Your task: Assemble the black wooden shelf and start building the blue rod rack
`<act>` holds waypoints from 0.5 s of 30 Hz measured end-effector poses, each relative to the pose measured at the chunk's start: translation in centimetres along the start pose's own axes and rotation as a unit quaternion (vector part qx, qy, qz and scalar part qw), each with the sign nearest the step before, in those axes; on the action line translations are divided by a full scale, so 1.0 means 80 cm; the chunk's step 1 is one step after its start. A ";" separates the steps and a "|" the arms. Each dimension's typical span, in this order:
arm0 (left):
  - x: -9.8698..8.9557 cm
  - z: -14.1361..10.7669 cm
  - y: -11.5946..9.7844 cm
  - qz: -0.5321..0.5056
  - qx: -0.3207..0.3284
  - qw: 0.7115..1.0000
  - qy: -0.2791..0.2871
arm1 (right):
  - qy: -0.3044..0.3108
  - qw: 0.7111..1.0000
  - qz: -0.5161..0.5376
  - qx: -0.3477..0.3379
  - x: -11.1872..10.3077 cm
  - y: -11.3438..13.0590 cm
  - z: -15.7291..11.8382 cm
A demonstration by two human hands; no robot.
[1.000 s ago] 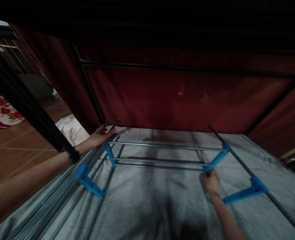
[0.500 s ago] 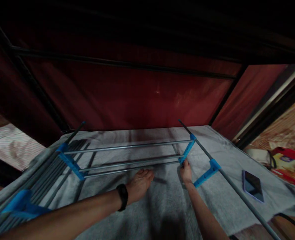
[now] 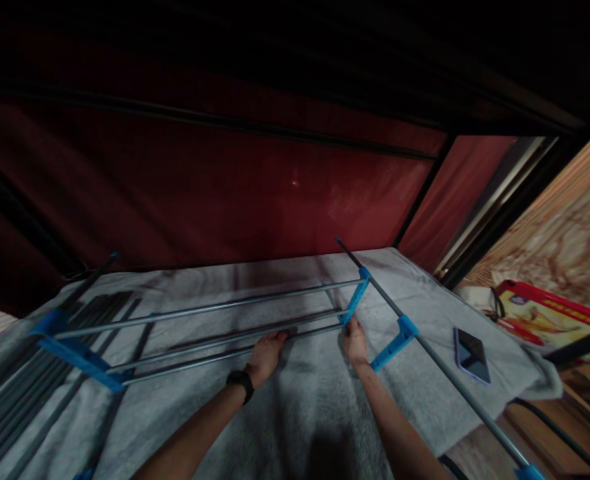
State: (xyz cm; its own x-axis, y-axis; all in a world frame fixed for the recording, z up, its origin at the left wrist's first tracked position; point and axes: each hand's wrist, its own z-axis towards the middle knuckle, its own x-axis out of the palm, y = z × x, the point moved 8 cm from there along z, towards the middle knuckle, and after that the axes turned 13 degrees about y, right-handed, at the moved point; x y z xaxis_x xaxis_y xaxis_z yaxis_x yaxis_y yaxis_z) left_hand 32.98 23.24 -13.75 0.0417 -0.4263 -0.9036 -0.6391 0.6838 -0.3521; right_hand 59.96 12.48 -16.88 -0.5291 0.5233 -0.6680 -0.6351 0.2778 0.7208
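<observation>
Three grey cross tubes [image 3: 209, 308] run between a blue bracket [image 3: 82, 357] on the left and a blue bracket [image 3: 357, 299] on the right. My left hand [image 3: 267, 355], below a black wristband, has its fingers closed round the nearest cross tube. At the right bracket's lower end, my right hand [image 3: 355, 343] grips the bracket where the near tube meets it. The right bracket sits on a long grey pole [image 3: 455, 380], which also carries a second blue bracket [image 3: 395, 343] with no cross tubes in it.
Several loose grey tubes [image 3: 39, 373] lie at the left on the grey cloth [image 3: 315, 413]. A phone [image 3: 472, 355] rests to the right, near a red and yellow box [image 3: 545, 310]. Dark frame bars and red fabric [image 3: 255, 193] stand behind.
The view has turned to the right. My left hand has moved onto the nearest cross tube and closed on it. The left end of the rack has come nearer; my right hand stays at the right bracket.
</observation>
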 end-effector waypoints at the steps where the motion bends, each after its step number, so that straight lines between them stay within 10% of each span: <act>1: -0.001 0.000 0.002 -0.013 0.005 1.000 -0.002 | -0.001 1.000 -0.001 0.000 0.001 0.001 0.000; 15: 0.000 0.000 0.020 -0.079 -0.003 0.997 0.016 | 0.003 1.000 -0.007 -0.006 0.008 0.009 -0.001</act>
State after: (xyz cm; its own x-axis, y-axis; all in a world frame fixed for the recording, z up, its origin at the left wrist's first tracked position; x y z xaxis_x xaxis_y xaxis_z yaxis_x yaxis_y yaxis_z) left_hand 31.95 24.30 -14.26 0.1182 -0.5473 -0.8285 -0.6312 0.6027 -0.4882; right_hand 59.15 12.96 -16.81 -0.5231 0.5142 -0.6797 -0.6494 0.2761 0.7086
